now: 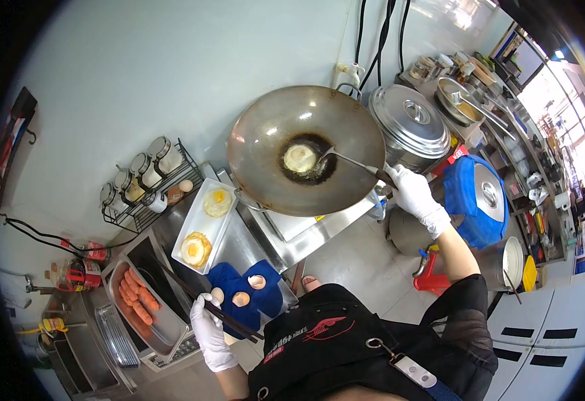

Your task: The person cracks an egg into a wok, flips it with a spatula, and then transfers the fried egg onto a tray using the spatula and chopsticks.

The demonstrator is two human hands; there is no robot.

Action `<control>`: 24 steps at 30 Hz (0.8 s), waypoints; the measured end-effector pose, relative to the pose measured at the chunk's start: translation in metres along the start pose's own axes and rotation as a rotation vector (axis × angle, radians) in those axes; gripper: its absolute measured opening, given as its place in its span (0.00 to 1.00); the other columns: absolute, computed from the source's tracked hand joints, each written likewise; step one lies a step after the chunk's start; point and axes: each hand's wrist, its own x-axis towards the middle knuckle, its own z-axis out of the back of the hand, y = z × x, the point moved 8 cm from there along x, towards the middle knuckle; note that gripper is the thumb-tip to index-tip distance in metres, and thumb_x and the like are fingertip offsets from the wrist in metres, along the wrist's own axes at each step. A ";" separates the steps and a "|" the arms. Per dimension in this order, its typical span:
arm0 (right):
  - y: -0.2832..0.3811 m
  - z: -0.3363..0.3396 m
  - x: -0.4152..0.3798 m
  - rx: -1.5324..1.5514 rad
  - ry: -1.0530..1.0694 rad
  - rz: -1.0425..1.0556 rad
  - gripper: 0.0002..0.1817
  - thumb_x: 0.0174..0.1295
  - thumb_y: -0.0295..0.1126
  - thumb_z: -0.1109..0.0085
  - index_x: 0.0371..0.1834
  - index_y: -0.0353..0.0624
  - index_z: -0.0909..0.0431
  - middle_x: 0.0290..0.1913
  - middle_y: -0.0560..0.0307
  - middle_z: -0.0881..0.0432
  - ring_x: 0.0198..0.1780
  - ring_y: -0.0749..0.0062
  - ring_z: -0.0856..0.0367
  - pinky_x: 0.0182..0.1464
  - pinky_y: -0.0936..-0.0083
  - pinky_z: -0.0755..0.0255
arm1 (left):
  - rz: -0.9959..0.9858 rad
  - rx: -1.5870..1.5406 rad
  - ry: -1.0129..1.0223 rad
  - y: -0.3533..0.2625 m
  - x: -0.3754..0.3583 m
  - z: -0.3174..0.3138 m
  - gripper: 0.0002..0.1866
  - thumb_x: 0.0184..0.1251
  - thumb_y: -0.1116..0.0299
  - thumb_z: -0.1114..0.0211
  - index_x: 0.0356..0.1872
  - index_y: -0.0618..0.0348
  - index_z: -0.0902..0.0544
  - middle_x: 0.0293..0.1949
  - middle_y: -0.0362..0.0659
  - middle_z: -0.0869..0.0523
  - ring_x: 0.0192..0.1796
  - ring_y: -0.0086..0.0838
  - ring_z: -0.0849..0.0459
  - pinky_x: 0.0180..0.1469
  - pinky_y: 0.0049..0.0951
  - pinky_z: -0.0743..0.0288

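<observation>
My right hand [414,194], in a white glove, is closed round the dark handle of a metal spatula [356,162]. The spatula's head reaches into the wok [259,144], right at the edge of a frying egg [300,158] in dark oil. My gloved left hand [209,331] grips long dark chopsticks [234,322], which slant across the worktop. Beside its fingers is a whole egg [218,295]. Cracked eggshells [257,282] lie on a blue cloth [266,301]. A white tray [184,257] left of the wok holds two fried eggs [218,202].
A metal pan [113,281] of sausages [139,297] stands at left. Behind the white tray is a wire rack [165,179] with seasoning jars [142,167]. A large lidded pot [409,120] stands right of the wok, near a pot wrapped in blue cloth [463,200].
</observation>
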 end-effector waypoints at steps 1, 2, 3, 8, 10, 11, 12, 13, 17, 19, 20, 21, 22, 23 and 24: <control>0.001 -0.001 0.003 -0.018 0.017 0.016 0.18 0.49 0.27 0.43 0.45 0.39 0.27 0.36 0.49 0.24 0.37 0.56 0.20 0.33 0.63 0.26 | -0.003 0.010 -0.011 0.000 -0.001 0.000 0.10 0.69 0.58 0.49 0.32 0.50 0.25 0.24 0.34 0.24 0.20 0.13 0.33 0.13 0.14 0.50; 0.001 -0.001 0.005 -0.018 0.017 0.018 0.18 0.49 0.27 0.43 0.45 0.39 0.27 0.36 0.49 0.24 0.37 0.56 0.20 0.33 0.63 0.26 | -0.006 0.019 -0.021 -0.001 -0.001 0.001 0.10 0.68 0.58 0.48 0.32 0.50 0.25 0.24 0.34 0.24 0.20 0.13 0.33 0.13 0.14 0.49; 0.002 0.000 0.007 -0.019 -0.001 0.044 0.19 0.48 0.27 0.42 0.46 0.39 0.27 0.36 0.50 0.25 0.36 0.57 0.20 0.33 0.63 0.26 | -0.006 0.018 -0.023 -0.001 -0.002 0.001 0.10 0.68 0.58 0.48 0.32 0.50 0.25 0.24 0.34 0.24 0.20 0.13 0.33 0.13 0.14 0.49; 0.002 -0.004 0.013 -0.042 0.015 0.076 0.19 0.47 0.27 0.41 0.46 0.40 0.27 0.35 0.50 0.25 0.36 0.58 0.20 0.33 0.64 0.26 | 0.009 0.010 -0.041 0.002 -0.002 0.008 0.10 0.68 0.58 0.49 0.32 0.49 0.25 0.24 0.33 0.25 0.19 0.13 0.33 0.13 0.13 0.49; 0.001 -0.005 0.015 -0.038 0.017 0.084 0.20 0.47 0.27 0.41 0.46 0.40 0.27 0.35 0.50 0.25 0.36 0.58 0.20 0.34 0.64 0.25 | 0.007 0.012 -0.051 0.001 -0.004 0.007 0.10 0.68 0.58 0.49 0.32 0.49 0.25 0.24 0.33 0.25 0.19 0.13 0.33 0.13 0.14 0.49; 0.002 -0.005 0.016 -0.038 0.017 0.086 0.20 0.47 0.27 0.41 0.46 0.40 0.27 0.35 0.50 0.25 0.36 0.58 0.20 0.34 0.64 0.25 | 0.006 0.015 -0.059 0.000 -0.005 0.007 0.10 0.68 0.58 0.49 0.32 0.49 0.25 0.24 0.33 0.25 0.19 0.13 0.33 0.13 0.14 0.49; 0.003 -0.003 0.016 -0.033 0.018 0.088 0.19 0.47 0.27 0.41 0.46 0.40 0.27 0.35 0.50 0.25 0.36 0.58 0.20 0.34 0.64 0.25 | 0.006 0.014 -0.060 0.000 -0.006 0.007 0.10 0.68 0.58 0.49 0.32 0.49 0.25 0.24 0.33 0.25 0.19 0.13 0.33 0.13 0.14 0.49; 0.003 -0.002 0.016 -0.029 0.019 0.090 0.19 0.47 0.26 0.41 0.46 0.41 0.27 0.35 0.50 0.25 0.36 0.58 0.20 0.34 0.64 0.25 | 0.005 0.014 -0.059 0.000 -0.006 0.006 0.10 0.68 0.58 0.49 0.32 0.49 0.25 0.24 0.33 0.25 0.19 0.13 0.33 0.13 0.14 0.49; 0.003 0.000 0.017 -0.036 0.000 0.097 0.18 0.47 0.26 0.43 0.44 0.41 0.26 0.35 0.50 0.25 0.36 0.59 0.20 0.34 0.64 0.25 | 0.002 0.008 -0.049 0.000 -0.005 0.005 0.10 0.68 0.58 0.49 0.31 0.49 0.25 0.24 0.33 0.25 0.19 0.13 0.33 0.13 0.14 0.49; 0.002 -0.001 0.018 -0.068 0.013 0.096 0.17 0.48 0.25 0.44 0.44 0.41 0.26 0.34 0.50 0.25 0.36 0.58 0.20 0.34 0.64 0.25 | -0.001 0.000 -0.049 0.000 -0.004 0.004 0.10 0.68 0.58 0.49 0.31 0.49 0.25 0.23 0.33 0.24 0.19 0.13 0.33 0.13 0.14 0.49; 0.002 0.001 0.020 -0.069 0.013 0.095 0.17 0.48 0.25 0.44 0.44 0.41 0.26 0.34 0.50 0.25 0.36 0.58 0.20 0.34 0.64 0.25 | -0.003 -0.007 -0.049 0.000 -0.004 0.003 0.10 0.68 0.58 0.49 0.31 0.50 0.25 0.23 0.33 0.24 0.19 0.13 0.33 0.13 0.14 0.49; 0.003 0.003 0.021 -0.063 0.014 0.102 0.16 0.48 0.24 0.45 0.44 0.41 0.25 0.34 0.51 0.25 0.36 0.58 0.20 0.34 0.64 0.25 | -0.003 -0.007 -0.047 0.000 -0.003 0.002 0.10 0.68 0.58 0.49 0.31 0.50 0.25 0.23 0.33 0.24 0.19 0.13 0.33 0.13 0.14 0.49; 0.004 0.004 0.022 -0.057 0.016 0.109 0.16 0.48 0.24 0.45 0.44 0.42 0.25 0.34 0.51 0.25 0.36 0.58 0.20 0.34 0.64 0.25 | -0.006 -0.004 -0.048 0.001 -0.002 0.003 0.10 0.68 0.58 0.49 0.31 0.50 0.25 0.23 0.33 0.24 0.19 0.13 0.33 0.13 0.14 0.49; 0.005 0.005 0.024 -0.057 0.016 0.108 0.16 0.48 0.24 0.45 0.44 0.42 0.25 0.34 0.51 0.25 0.36 0.58 0.20 0.34 0.64 0.25 | -0.010 -0.002 -0.049 0.001 -0.002 0.003 0.10 0.68 0.58 0.49 0.31 0.50 0.25 0.23 0.33 0.24 0.19 0.13 0.33 0.13 0.14 0.49; 0.005 0.006 0.025 -0.058 0.015 0.103 0.16 0.48 0.24 0.46 0.43 0.42 0.25 0.34 0.51 0.24 0.37 0.58 0.20 0.34 0.64 0.25 | -0.010 -0.002 -0.049 0.001 -0.001 0.003 0.10 0.68 0.58 0.49 0.31 0.50 0.25 0.23 0.33 0.24 0.19 0.13 0.33 0.13 0.14 0.49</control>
